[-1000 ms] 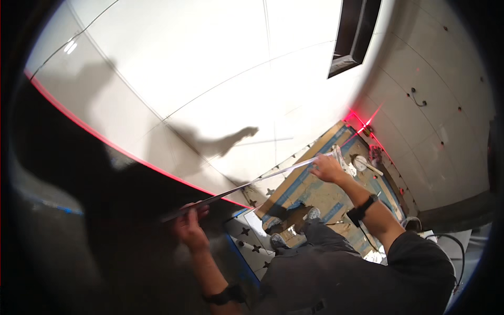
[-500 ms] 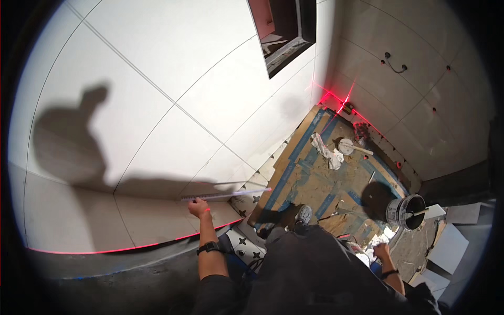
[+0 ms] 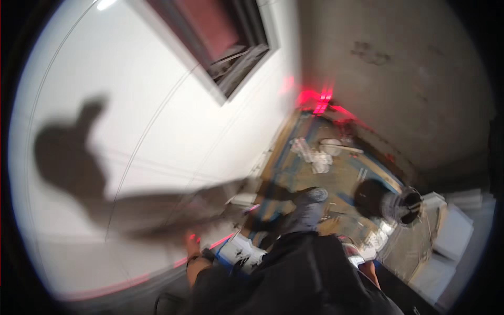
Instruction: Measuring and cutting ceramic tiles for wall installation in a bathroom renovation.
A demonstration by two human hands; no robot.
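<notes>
Everything is motion-blurred. My left hand (image 3: 193, 242), lit red by laser light, is low by the white tiled wall (image 3: 94, 63); its fingers and anything in them are smeared beyond telling. A white and blue object (image 3: 240, 251) is just right of it. My right hand (image 3: 368, 273) is at the lower right beside my dark clothing, mostly hidden, near a small pale container (image 3: 356, 258). My shoe (image 3: 315, 195) is forward on the protective floor covering (image 3: 336, 178).
A dark bucket (image 3: 407, 207) stands right, beside loose pale tiles (image 3: 454, 231). A pale cloth (image 3: 317, 160) and a round long-handled tool (image 3: 331, 147) lie toward the corner, under red laser light (image 3: 321, 102). A wall opening (image 3: 220, 47) is above.
My right hand left the long straightedge and dropped to the lower right. My left hand moved lower; the straightedge is no longer clear. My foot stepped forward and the view shifted.
</notes>
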